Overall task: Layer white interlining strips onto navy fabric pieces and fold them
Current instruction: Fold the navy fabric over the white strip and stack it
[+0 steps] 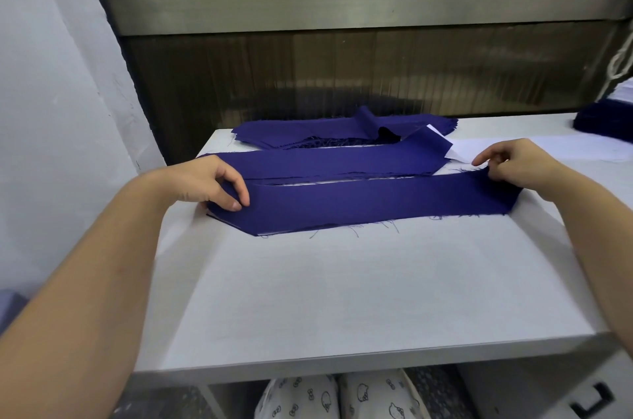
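A long navy fabric piece (370,202) lies across the white table (342,288), with a thin white edge of interlining showing under its left end. My left hand (212,183) pinches the piece's left end. At the right end, my right hand (507,165) pinches the upper corner. Behind it lies a second navy strip (329,159) with a white interlining strip (455,153) peeking out at its right end. Farther back sits a stack of navy pieces (308,132).
A dark machine with a metal band (342,7) rises behind the table. More navy fabric and white sheets (603,123) sit at the far right. A white wall (51,75) stands on the left. Patterned slippers (342,398) show below the table's front edge.
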Demonstrator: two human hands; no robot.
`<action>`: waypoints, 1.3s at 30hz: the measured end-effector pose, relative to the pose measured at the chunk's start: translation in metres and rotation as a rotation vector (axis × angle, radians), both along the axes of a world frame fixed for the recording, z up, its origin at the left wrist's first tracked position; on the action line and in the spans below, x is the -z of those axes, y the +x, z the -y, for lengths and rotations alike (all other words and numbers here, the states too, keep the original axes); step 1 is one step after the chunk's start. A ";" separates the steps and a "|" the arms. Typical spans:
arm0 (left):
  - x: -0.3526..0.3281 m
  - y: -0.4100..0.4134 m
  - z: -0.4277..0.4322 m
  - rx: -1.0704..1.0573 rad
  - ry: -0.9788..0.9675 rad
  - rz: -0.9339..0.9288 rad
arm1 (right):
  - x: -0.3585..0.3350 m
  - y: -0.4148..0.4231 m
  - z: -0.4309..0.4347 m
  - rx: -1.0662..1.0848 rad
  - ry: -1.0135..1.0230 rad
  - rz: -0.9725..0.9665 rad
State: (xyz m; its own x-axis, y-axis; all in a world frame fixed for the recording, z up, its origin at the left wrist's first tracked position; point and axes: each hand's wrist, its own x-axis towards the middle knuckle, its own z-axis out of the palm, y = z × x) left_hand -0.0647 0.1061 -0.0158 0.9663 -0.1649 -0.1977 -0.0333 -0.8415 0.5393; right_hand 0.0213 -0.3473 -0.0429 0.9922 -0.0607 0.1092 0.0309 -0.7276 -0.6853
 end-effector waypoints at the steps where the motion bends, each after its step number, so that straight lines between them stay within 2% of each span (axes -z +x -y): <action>1: 0.000 0.000 0.000 -0.002 0.001 -0.001 | 0.000 0.000 0.000 -0.001 0.000 0.006; 16: -0.001 0.000 0.001 -0.024 0.011 0.007 | 0.001 0.001 0.000 0.008 -0.053 0.006; 27: 0.002 0.005 -0.004 -0.105 0.085 0.101 | 0.000 0.004 0.005 0.068 -0.217 0.034; 34: 0.003 0.006 -0.004 -0.113 0.121 0.116 | 0.000 0.002 0.005 0.123 -0.262 -0.102; 39: 0.004 0.007 -0.003 -0.077 0.138 0.119 | -0.002 0.000 0.002 0.117 -0.253 -0.127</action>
